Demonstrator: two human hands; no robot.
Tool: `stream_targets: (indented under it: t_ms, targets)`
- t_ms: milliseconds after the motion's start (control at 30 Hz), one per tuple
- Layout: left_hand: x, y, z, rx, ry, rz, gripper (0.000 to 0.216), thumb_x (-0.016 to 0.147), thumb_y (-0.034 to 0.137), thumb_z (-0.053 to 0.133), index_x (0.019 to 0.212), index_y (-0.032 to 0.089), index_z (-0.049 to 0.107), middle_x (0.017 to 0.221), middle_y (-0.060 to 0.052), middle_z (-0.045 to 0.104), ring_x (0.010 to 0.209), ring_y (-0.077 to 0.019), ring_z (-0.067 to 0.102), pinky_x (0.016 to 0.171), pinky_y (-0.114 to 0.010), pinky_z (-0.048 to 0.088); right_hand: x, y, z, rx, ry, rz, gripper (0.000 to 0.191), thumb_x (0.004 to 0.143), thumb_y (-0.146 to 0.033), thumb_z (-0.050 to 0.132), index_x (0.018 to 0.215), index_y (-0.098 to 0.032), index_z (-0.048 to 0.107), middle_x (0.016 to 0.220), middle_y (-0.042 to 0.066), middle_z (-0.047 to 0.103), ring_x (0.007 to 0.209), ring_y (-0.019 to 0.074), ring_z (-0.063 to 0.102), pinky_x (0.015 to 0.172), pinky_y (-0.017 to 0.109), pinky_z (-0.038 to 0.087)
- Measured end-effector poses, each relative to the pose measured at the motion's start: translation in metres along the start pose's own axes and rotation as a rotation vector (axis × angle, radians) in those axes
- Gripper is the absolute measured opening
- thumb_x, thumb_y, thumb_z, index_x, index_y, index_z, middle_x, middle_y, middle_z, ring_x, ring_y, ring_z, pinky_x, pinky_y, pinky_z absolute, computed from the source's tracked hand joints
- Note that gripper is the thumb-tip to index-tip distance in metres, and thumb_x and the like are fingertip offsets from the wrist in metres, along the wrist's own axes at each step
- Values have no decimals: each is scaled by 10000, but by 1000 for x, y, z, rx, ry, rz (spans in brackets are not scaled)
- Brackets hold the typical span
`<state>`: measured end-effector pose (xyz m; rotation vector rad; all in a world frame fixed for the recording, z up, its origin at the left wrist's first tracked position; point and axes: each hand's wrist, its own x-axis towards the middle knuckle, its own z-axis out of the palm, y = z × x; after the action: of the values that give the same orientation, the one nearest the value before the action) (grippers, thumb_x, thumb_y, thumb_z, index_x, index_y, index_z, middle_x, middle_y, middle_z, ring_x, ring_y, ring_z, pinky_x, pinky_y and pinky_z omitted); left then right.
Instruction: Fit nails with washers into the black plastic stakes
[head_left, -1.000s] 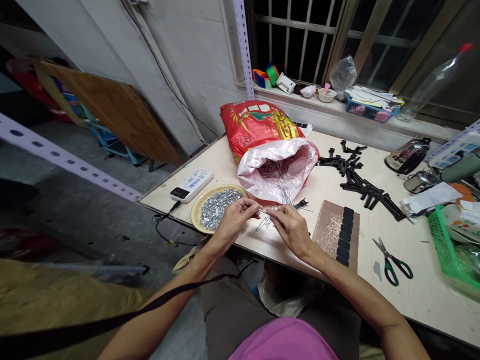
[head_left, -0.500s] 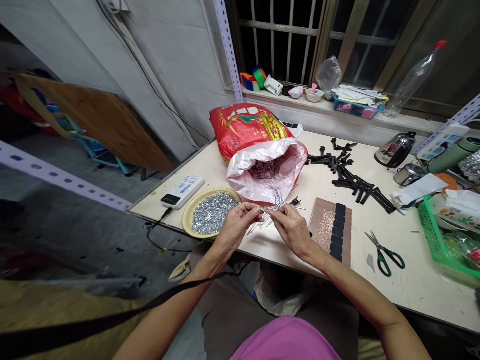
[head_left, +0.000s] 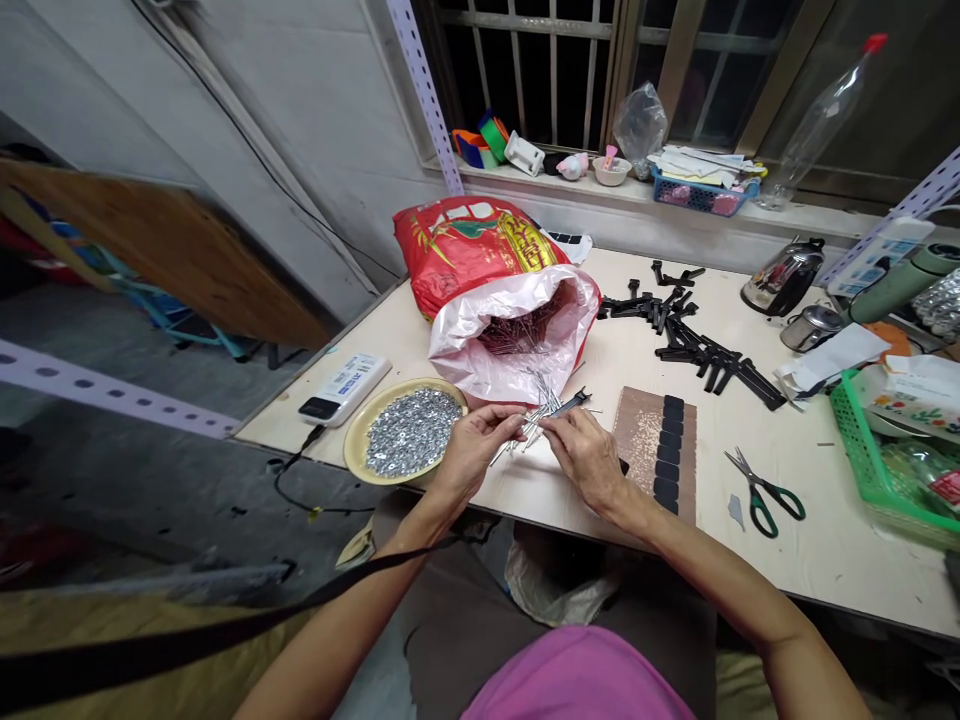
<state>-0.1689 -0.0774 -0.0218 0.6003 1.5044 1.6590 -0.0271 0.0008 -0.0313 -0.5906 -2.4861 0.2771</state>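
My left hand [head_left: 480,452] is closed in a pinch near the table's front edge. Whatever its fingertips hold is too small to make out. Facing it, my right hand [head_left: 589,455] is shut on a black plastic piece [head_left: 576,400], whose forked end sticks out above the fingers. The fingertips of both hands are close together, slightly apart. Loose thin metal pins [head_left: 541,392] lie just beyond them, at the mouth of a red and white sack [head_left: 480,330] that has more pins inside. Left of my left hand is a yellow bowl [head_left: 352,455] of small silvery metal pieces.
Black plastic pieces [head_left: 705,350] are heaped at the back right. A brown board [head_left: 634,440] with black pads, scissors [head_left: 761,495] and a green basket [head_left: 862,480] lie to the right. A white device [head_left: 352,385] with a cable is at the left edge.
The black plastic piece shows more clearly above my right fingers and is tilted up to the right. Both hands stay near each other. The whole view has shifted slightly.
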Motion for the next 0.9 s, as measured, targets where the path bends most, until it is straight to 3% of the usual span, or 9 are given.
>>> stream_targets:
  t_ms: [133, 367, 567, 700, 900]
  targets:
    - [1, -4, 1, 44, -18, -17, 405, 499, 461, 820, 696, 143, 667, 636, -2, 654, 563, -122, 587, 612, -282, 500, -2, 2, 0, -29, 4, 20, 158, 929, -243, 524, 891, -188, 667, 814, 61, 635, 786, 172, 580, 664, 262, 452]
    - [0, -6, 4, 121, -24, 24, 358, 538, 438, 802, 691, 147, 660, 599, 13, 637, 553, -117, 579, 595, -257, 467, -3, 6, -4, 154, -96, 102, 106, 937, -233, 516, 927, -183, 609, 874, 28, 647, 759, 128, 607, 632, 219, 438]
    - [-2, -9, 5, 135, -50, 29, 337, 555, 429, 787, 692, 147, 664, 588, 12, 639, 537, -115, 573, 596, -258, 461, -6, 6, 0, -115, -30, -7, 170, 945, -267, 508, 847, -191, 624, 802, 46, 647, 741, 156, 585, 620, 255, 388]
    - [-2, -10, 4, 145, -56, 41, 334, 558, 432, 784, 682, 147, 662, 604, 4, 646, 535, -116, 576, 594, -260, 463, -9, 7, 3, -101, -59, 2, 184, 955, -294, 492, 889, -191, 629, 796, 44, 639, 694, 145, 575, 569, 251, 359]
    - [-3, -13, 5, 105, -62, 21, 379, 547, 462, 790, 720, 147, 672, 659, -6, 659, 537, -115, 575, 580, -269, 485, -10, 6, 0, -152, -47, -55, 199, 963, -226, 467, 871, -205, 642, 789, 42, 641, 735, 149, 569, 612, 255, 366]
